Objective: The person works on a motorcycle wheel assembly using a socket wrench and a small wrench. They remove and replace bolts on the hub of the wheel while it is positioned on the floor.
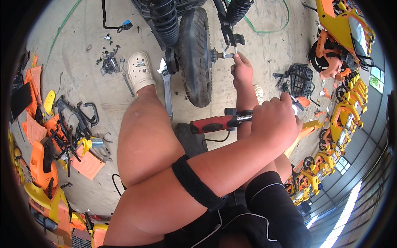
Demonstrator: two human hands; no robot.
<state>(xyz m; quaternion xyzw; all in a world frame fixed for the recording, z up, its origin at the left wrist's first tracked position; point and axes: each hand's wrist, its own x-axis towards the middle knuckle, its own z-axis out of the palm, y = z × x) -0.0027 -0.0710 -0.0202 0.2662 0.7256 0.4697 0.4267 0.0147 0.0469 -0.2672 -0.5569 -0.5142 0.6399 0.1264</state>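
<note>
My left hand [275, 120] is closed around the chrome shaft of a red-and-black-handled tool [211, 125], held crosswise over my right forearm; its far end is mostly hidden. My right hand [242, 68] pinches a small metal fitting [229, 55] at the axle beside the black tyre [193, 58], just below a hanging bracket [227, 31]. Black coil shock absorbers [164, 22] stand either side above. A large adjustable wrench [167, 93] lies on the concrete between the tyre and my left foot in a beige clog [139, 68].
Loose bolts and small parts [109, 62] lie left of my foot. Orange and yellow body panels [40, 165] and black frames [70, 115] litter the left side. A black wire basket [300, 80] lies at right, with rows of yellow scooters [341, 120] along that side. A green strap [285, 20] curves behind.
</note>
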